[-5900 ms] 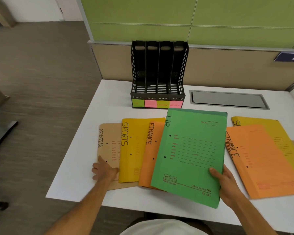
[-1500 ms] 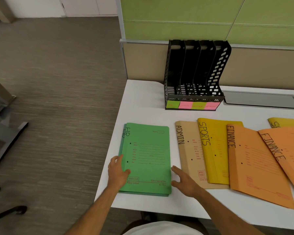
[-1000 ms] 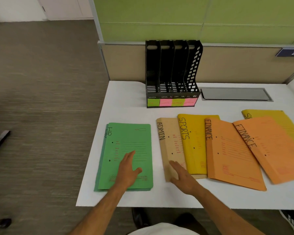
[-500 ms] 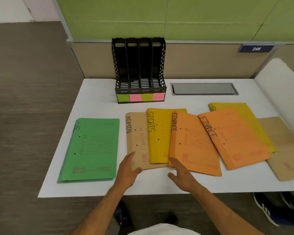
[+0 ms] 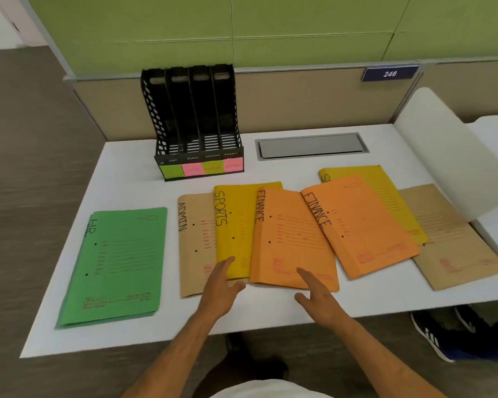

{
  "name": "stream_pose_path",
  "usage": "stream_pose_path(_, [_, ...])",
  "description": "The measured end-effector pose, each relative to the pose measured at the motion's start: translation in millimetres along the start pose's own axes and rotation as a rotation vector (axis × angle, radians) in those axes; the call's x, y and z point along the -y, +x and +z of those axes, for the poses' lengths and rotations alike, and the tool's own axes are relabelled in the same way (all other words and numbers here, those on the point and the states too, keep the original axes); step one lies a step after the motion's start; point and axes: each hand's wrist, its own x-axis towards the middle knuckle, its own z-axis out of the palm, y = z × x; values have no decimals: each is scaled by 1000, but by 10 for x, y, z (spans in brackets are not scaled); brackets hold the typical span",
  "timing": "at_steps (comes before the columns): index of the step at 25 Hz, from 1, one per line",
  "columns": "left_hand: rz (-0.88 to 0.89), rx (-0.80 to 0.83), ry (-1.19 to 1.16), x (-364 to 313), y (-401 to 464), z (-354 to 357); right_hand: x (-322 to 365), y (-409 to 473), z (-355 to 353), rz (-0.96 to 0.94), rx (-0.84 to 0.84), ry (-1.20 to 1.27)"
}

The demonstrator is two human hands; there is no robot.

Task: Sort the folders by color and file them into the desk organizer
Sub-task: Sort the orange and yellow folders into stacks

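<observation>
The green HR folders [image 5: 118, 265] lie stacked at the desk's left front. To their right fan out a brown ADMIN folder [image 5: 194, 242], a yellow SPORTS folder [image 5: 236, 222], two orange FINANCE folders [image 5: 292, 239] [image 5: 362, 222], another yellow folder [image 5: 383, 185] and another brown one [image 5: 454, 242]. My left hand [image 5: 220, 285] rests flat, fingers apart, on the lower ends of the ADMIN and SPORTS folders. My right hand [image 5: 318, 297] is spread at the near orange folder's bottom edge, holding nothing. The black desk organizer [image 5: 196, 124] with four empty slots and green and pink labels stands at the back.
A grey cable hatch [image 5: 311, 145] is set into the white desk [image 5: 133, 173] behind the folders. A curled white sheet [image 5: 443, 150] rises at the right edge. Another person's dark shoes [image 5: 443, 331] are on the floor at lower right. A partition wall backs the desk.
The green folders were set down at the left. Both hands left them and moved right, the left onto the ADMIN and SPORTS folders, the right to the near orange folder.
</observation>
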Motion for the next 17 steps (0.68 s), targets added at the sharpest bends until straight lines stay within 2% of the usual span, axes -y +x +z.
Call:
stream_pose_path(9, [-17, 99, 59, -125, 779, 206, -352, 255, -326, 166, -62, 13])
stream_pose_path(14, [-206, -96, 195, 121, 1114, 145, -496, 506, -242, 219, 10, -174])
stream_pose_path(17, [-244, -108, 149, 207, 1229, 83, -469, 627, -218, 228, 25, -306])
